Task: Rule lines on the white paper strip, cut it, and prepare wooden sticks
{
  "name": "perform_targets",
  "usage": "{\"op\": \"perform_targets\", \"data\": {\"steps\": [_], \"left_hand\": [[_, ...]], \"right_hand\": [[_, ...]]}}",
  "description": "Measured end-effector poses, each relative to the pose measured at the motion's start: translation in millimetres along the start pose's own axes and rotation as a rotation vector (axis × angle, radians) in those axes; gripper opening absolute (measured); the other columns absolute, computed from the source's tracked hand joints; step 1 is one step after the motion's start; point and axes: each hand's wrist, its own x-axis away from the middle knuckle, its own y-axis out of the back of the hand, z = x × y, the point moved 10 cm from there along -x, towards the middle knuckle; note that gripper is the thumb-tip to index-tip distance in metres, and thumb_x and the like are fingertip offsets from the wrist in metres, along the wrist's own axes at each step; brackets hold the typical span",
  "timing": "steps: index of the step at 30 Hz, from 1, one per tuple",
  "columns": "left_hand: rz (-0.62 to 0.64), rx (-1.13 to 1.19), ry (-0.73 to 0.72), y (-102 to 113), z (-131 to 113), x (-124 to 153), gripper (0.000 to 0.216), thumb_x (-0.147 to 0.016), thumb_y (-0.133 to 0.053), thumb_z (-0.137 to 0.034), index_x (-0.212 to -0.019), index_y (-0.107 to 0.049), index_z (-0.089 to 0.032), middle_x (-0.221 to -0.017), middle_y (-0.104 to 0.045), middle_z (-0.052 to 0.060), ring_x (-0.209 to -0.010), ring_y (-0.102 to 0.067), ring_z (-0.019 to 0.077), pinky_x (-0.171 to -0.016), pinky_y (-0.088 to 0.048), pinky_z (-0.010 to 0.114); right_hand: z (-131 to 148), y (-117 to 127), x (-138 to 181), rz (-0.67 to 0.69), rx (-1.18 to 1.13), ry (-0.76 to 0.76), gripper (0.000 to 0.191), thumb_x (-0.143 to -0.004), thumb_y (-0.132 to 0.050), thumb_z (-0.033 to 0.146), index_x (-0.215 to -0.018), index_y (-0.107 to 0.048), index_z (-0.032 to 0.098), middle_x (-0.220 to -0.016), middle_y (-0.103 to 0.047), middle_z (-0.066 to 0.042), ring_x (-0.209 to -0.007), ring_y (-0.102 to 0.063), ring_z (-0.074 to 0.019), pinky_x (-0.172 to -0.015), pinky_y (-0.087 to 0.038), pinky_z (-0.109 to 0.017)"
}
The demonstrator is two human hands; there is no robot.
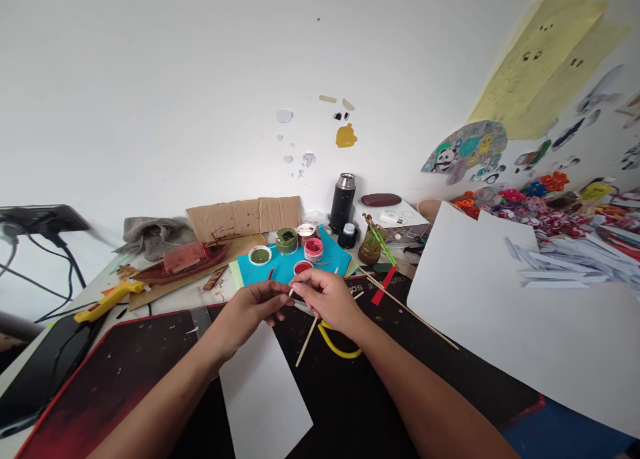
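Observation:
My left hand (255,307) and my right hand (327,299) meet over the dark mat, fingertips pinched together. Between them shows the end of a small pale stick-like piece (291,291); the fingers hide most of it. A thin rod with a reddish tip (271,273) shows just behind my left fingers. Scissors with yellow handles (340,351) lie under my right wrist, partly covered. Beside them a thin wooden stick (306,344) lies at a slant, passing beneath my right hand. Below my left hand is a white paper sheet (265,392).
Open paint pots (287,241) stand on blue paper (250,275). Behind are a black flask (343,202) and a brush jar (370,249). At left lie a yellow glue gun (110,299) and a model boat (180,262). Large white sheets (480,312) and paper strips (565,259) cover the right.

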Motion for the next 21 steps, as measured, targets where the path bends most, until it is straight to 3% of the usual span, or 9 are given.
{"op": "perform_targets", "data": {"steps": [7,16,21], "left_hand": [[0.004,-0.01,0.009,-1.9,2.9,-0.5,0.046,-0.068,-0.091,-0.06,-0.089,-0.078,-0.021,-0.083,-0.075,0.001,-0.068,-0.065,0.0149,-0.064,-0.049,0.028],[-0.021,0.027,-0.027,-0.3,1.6,-1.5,0.052,-0.067,-0.092,-0.065,-0.09,-0.076,-0.021,-0.083,-0.078,0.003,-0.068,-0.068,0.0176,-0.064,-0.051,0.03],[-0.105,0.043,-0.083,20.5,-5.6,-3.3,0.055,-0.065,-0.092,-0.068,-0.086,-0.073,-0.021,-0.083,-0.078,0.005,-0.068,-0.07,0.0188,-0.065,-0.053,0.031]], "right_hand": [[11.2,-1.3,4.3,-0.003,0.085,0.055,0.021,-0.098,-0.068,0.038,-0.102,-0.078,0.02,-0.06,-0.056,0.006,-0.049,-0.051,-0.0108,-0.051,-0.039,-0.024],[4.1,0.9,-0.2,-0.007,-0.1,0.003,0.035,-0.098,-0.065,0.048,-0.109,-0.074,0.017,-0.055,-0.052,0.008,-0.041,-0.043,-0.0092,-0.043,-0.035,-0.023],[3.9,8.1,-0.8,-0.041,-0.134,-0.003,0.036,-0.099,-0.062,0.051,-0.105,-0.073,0.017,-0.054,-0.05,0.009,-0.041,-0.04,-0.0088,-0.044,-0.033,-0.023]]}}
